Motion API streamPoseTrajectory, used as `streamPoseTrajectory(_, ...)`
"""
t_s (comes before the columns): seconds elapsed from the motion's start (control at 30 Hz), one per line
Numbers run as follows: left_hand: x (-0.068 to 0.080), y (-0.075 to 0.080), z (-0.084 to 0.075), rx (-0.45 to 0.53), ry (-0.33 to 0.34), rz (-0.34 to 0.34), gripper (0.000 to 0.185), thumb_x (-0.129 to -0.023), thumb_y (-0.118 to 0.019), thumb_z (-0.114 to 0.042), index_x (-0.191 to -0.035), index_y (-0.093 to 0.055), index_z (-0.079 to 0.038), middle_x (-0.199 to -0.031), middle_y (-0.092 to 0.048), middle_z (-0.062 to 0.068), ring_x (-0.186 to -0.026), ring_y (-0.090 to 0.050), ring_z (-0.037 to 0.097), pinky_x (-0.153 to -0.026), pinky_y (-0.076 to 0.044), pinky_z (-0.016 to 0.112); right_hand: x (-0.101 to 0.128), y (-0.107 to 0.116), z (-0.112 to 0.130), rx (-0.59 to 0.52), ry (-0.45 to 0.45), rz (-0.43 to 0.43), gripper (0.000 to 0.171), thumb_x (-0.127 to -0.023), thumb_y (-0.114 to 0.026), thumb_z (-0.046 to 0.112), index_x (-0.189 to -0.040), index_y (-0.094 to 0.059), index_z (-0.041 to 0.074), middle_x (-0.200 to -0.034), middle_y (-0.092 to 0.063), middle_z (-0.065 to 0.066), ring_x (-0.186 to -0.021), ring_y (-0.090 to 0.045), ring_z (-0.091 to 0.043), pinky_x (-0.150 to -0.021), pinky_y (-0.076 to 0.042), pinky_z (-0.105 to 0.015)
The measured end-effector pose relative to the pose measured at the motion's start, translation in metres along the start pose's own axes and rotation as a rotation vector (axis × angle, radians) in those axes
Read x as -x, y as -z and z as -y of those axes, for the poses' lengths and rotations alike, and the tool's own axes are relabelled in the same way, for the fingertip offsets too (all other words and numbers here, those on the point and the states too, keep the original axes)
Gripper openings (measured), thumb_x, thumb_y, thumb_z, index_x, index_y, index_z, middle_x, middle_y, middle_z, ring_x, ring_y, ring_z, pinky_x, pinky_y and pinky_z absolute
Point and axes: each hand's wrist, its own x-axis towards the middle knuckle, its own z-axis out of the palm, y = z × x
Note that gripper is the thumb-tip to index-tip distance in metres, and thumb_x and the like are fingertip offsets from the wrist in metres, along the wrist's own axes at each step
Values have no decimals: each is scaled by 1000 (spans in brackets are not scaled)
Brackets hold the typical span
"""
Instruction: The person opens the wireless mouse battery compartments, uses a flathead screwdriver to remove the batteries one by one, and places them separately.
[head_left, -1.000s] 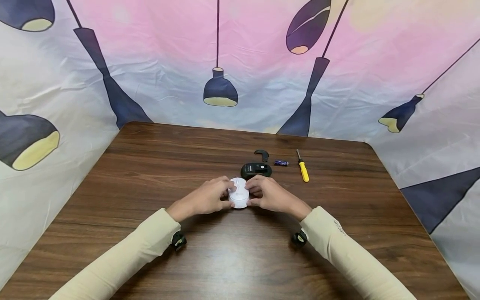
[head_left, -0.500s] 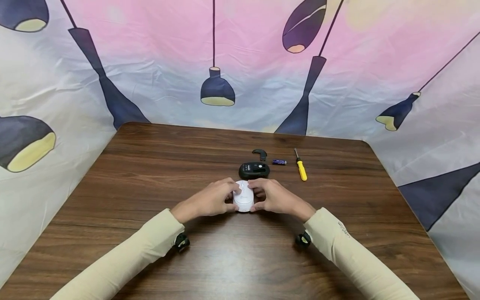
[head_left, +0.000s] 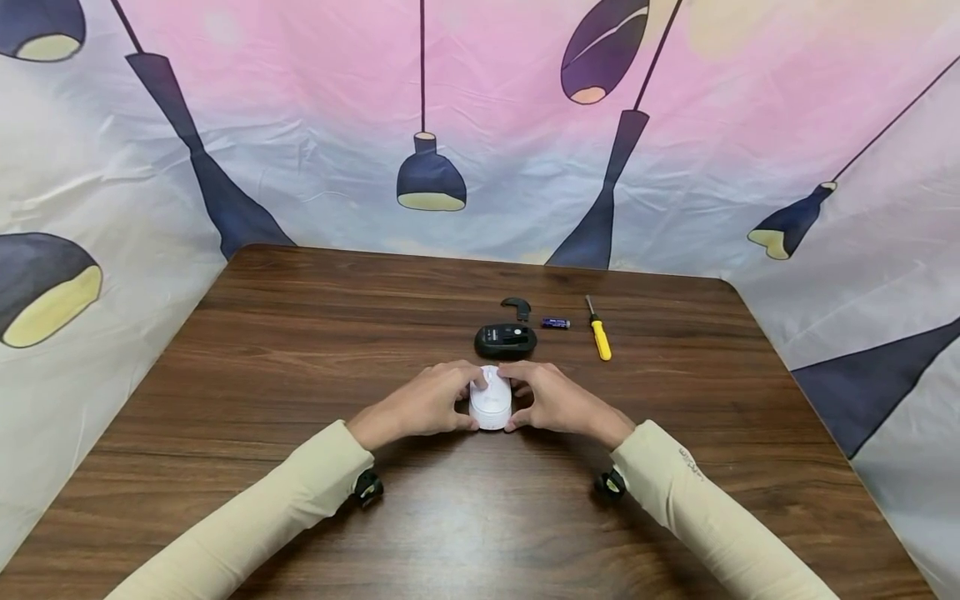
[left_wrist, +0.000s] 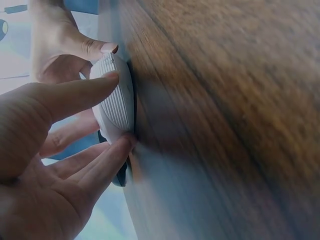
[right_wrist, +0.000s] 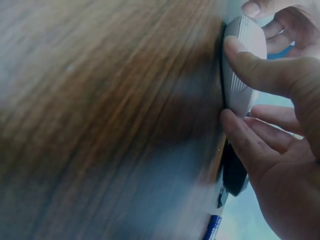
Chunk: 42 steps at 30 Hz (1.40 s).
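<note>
I note my right hand (right_wrist: 280, 125) pinching the white mouse (right_wrist: 243, 65) against the wooden tabletop (right_wrist: 100, 110); a black mouse (right_wrist: 234, 172) and blue battery (right_wrist: 212, 227) lie just beyond.

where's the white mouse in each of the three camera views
Head: the white mouse sits at table centre, between left hand and right hand.
Left wrist: upper left, pinched by thumb and fingers.
Right wrist: upper right, under the thumb.
Shared landmark: the black mouse just beyond it, also in the right wrist view.
</note>
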Motion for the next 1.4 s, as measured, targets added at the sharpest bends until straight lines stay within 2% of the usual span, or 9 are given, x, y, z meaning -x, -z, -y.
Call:
streamPoseTrajectory(0.27, -1, -2, -3, -12, 15, -29, 53, -74, -93, -19, -115, -63, -4, -114, -64, 7, -88, -60, 16, -77, -54, 36, 2, -2, 0, 21, 40, -2, 80, -78, -89, 7, -144, -47, -8, -145, -51, -21, -112, -66, -26, -92, -59, -28)
streamPoseTrajectory(0.53, -3, -3, -6, -34, 46, -26, 61, -70, -96, -18, -118, -62, -1, -122, -65, 13, -106, -62, 26, -89, -55, 50, 3, -4, -1, 82, 72, -41, 79, -78, -91, 15, -142, -50, -7, -146, -51, -19, -119, -62, -24, -95, -58, -29)
streamPoseTrajectory(0.97, 0, -6, -4, -19, 41, -52, 64, -70, -95, -21, -121, -60, -6, -120, -66, 10, -110, -63, 28, -89, -55, 54, 6, -3, -3, -61, 81, -32, 73, -82, -87, 16, -143, -51, -5, -145, -54, -18, -117, -64, -24, -94, -59, -30)
streamPoseTrajectory(1.07, 0, -5, -3, -3, 49, -51, 61, -73, -94, -22, -121, -61, -5, -120, -67, 11, -108, -63, 26, -90, -54, 53, 6, -4, -2, -74, 95, -28, 74, -81, -88, 14, -143, -51, -6, -145, -53, -18, -117, -64, -25, -94, -59, -30)
streamPoseTrajectory(1.23, -1, -4, -3, 55, 69, -41, 60, -77, -91, -24, -125, -62, -1, -117, -67, 9, -93, -63, 19, -82, -55, 44, 6, -5, -3, -44, 110, -58, 68, -80, -89, 13, -138, -56, -3, -138, -55, -16, -114, -65, -25, -93, -59, -29)
streamPoseTrajectory(1.4, -1, -3, -3, 72, 69, -43, 61, -75, -92, -19, -125, -62, 0, -117, -64, 11, -90, -63, 17, -79, -57, 34, 6, -6, -4, -46, 100, -81, 62, -81, -88, 12, -134, -60, -2, -132, -56, -15, -109, -67, -25, -90, -60, -28)
